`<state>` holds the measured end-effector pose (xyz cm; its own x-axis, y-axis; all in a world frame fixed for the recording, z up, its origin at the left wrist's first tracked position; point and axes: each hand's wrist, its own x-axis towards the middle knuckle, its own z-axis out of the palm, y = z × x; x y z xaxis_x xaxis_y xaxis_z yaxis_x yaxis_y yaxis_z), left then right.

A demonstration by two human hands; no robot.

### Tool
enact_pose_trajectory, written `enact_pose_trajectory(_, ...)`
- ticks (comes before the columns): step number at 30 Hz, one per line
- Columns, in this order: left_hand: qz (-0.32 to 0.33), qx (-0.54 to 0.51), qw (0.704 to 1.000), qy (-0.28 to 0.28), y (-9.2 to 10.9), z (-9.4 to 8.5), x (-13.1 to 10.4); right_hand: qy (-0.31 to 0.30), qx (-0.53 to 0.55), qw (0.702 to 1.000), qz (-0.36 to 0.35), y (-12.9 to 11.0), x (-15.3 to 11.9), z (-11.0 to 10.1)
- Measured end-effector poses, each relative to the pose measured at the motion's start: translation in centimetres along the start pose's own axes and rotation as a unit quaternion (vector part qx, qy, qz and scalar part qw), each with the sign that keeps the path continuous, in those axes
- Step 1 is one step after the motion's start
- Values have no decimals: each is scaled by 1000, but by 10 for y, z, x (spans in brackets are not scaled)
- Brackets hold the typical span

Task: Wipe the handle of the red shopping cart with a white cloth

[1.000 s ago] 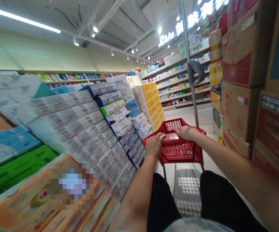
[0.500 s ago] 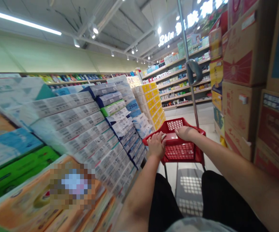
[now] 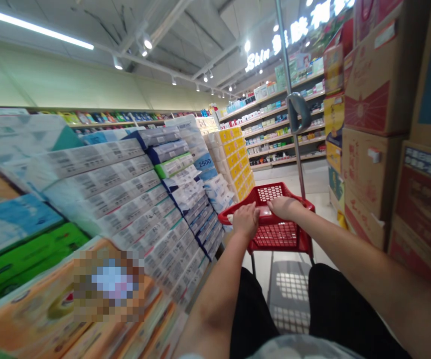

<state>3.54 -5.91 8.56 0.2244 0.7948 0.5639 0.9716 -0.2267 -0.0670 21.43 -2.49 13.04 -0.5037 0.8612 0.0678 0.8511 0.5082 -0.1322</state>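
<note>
Ahead of my body is a red plastic shopping cart [image 3: 277, 237] with a mesh basket and a grey lower rack. My left hand [image 3: 245, 220] is closed over the left part of its handle. Further right, my right hand [image 3: 284, 207] grips the same handle from above, its fingertips partly hidden. A small pale patch shows on the bar just left of my left hand; I cannot make out what it is. My two hands are a short gap apart.
Stacked tissue packs [image 3: 125, 184] line the left side, with orange packs [image 3: 88, 299] nearest. Cardboard boxes [image 3: 372, 169] rise on the right. A metal pole [image 3: 293, 134] stands beyond the cart's right side. Stocked shelves [image 3: 275, 129] and pale floor lie ahead.
My left hand has shifted right along the handle, and its fingers now curl over it more. My right hand stays on the handle. The surroundings have barely moved.
</note>
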Motion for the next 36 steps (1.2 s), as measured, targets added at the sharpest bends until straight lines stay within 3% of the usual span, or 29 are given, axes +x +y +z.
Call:
enact_pose_trajectory(6,-24,-6,1000,-18,-2,0,3,116,-54,992,-18,-9,-18,29)
enact_pose_trajectory(13,-71,-39,985,150,2,12,-15,170,-66,983,-3,-17,-24,44)
enact_pose_trajectory(18,-20,-32,991,128,4,15,-25,170,-71,983,-17,-17,-23,42)
enact_pose_trajectory(25,20,-39,995,84,7,13,-15,174,-59,983,-8,-17,-22,44)
enact_pose_trajectory(28,-44,-129,988,75,0,13,-1,177,-64,982,-13,-16,-22,44)
enact_pose_trajectory(31,-175,-272,943,81,-8,1,29,176,-75,981,-9,-16,-22,44)
enact_pose_trajectory(33,-204,-348,907,120,-11,-18,55,172,-79,982,-6,-17,-22,44)
enact_pose_trajectory(36,-190,-374,880,221,-9,-52,86,168,-78,983,-3,-20,-23,42)
